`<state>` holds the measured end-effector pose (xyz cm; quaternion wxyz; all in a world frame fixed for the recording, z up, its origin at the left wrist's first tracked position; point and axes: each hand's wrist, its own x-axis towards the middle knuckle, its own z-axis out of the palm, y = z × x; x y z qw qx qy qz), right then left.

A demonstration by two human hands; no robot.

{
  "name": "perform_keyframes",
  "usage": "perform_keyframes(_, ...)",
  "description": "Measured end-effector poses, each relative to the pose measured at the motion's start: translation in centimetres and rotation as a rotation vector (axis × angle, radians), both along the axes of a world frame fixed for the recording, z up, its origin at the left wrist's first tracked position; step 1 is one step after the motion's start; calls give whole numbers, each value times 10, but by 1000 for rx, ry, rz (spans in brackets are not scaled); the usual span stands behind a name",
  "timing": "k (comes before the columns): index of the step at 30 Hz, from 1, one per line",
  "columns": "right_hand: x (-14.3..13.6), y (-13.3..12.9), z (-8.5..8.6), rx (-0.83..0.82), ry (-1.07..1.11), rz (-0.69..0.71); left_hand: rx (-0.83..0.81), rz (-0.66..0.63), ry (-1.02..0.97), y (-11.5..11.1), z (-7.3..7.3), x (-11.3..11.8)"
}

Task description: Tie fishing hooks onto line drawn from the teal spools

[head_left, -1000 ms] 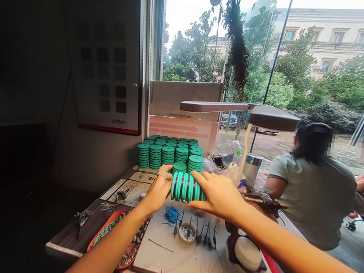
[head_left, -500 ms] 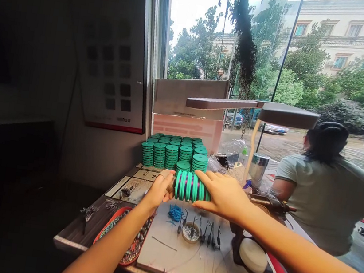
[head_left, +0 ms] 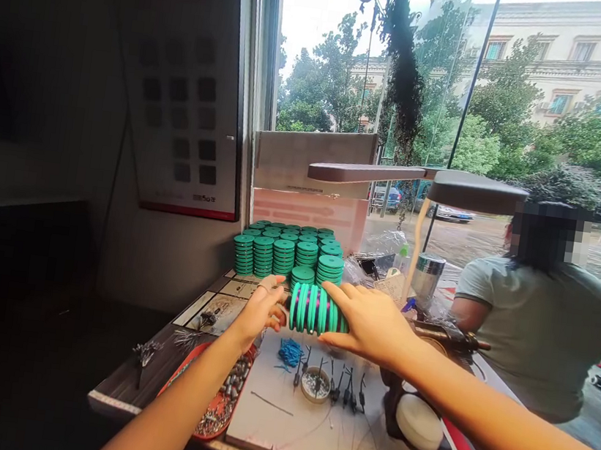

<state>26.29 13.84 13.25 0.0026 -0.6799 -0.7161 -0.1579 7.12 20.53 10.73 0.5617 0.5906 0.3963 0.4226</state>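
A row of green discs (head_left: 312, 309) lies on its side above the white board, with dark purple showing between the discs. My right hand (head_left: 368, 321) is wrapped round its right end. At its left end is my left hand (head_left: 263, 309), fingers apart and slightly curled, nothing visible in them. Below the hands are blue pieces (head_left: 290, 353), a small round dish (head_left: 315, 385) of tiny parts and several upright dark pins (head_left: 348, 393). Stacks of green discs (head_left: 282, 252) stand behind.
A red tray (head_left: 213, 424) of metal parts sits at the left. The lamp (head_left: 476, 192) extends above the table (head_left: 117, 382). At the right are a round white pad (head_left: 419, 423), a metal can (head_left: 428, 279) and a seated person (head_left: 534, 322).
My left hand has shifted slightly left, off the end of the green discs, and its fingers have spread. My right hand has kept its grip in nearly the same place.
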Motion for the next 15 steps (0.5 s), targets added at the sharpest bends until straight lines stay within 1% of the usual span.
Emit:
perform_keyframes(4, -1, 1, 0, 12, -13, 15, -36, -12, 5, 1, 2, -2)
perform_keyframes(9, -2, 2, 0, 5, -16, 1, 40, -120, -70, -1, 5, -2)
perform_keyframes(12, -1, 2, 0, 12, -21, 6, 44, -131, -24, 0, 5, 2)
perform_keyframes(15, -2, 0, 1, 29, -38, 39, 28, -98, 59, 4, 4, 7)
